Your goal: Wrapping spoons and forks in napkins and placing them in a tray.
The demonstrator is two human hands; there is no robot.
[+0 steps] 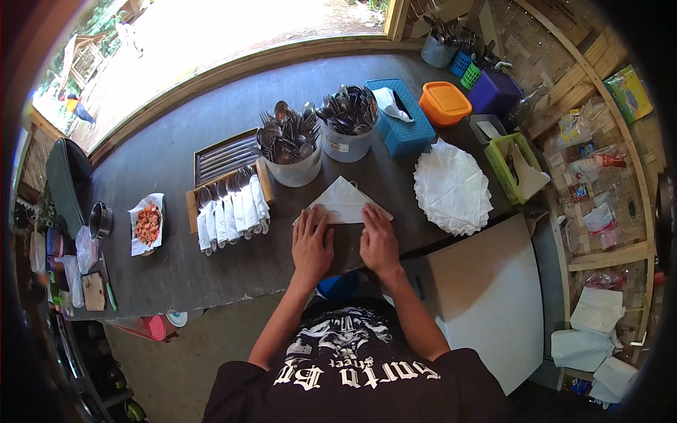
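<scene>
A white paper napkin (346, 203), folded to a triangle with its peak away from me, lies on the dark tabletop. My left hand (313, 240) rests flat on its left corner, and the fingertips of my right hand (377, 232) press on its right corner. Neither hand grips anything. Left of them, several napkin-wrapped sets of cutlery (232, 211) lie in a row on a wooden tray (191, 211). Beyond the napkin stand two plastic tubs full of spoons and forks, the nearer (294, 172) and the farther (346, 145). To the right sits a fanned stack of white napkins (453, 187).
Behind the stack are a blue tissue box (404, 127), an orange container (445, 104) and a green basket (510, 169). Food on paper (147, 224), a metal bowl (100, 220) and a green-handled knife (109, 288) lie at the left. A person (78, 107) is outside.
</scene>
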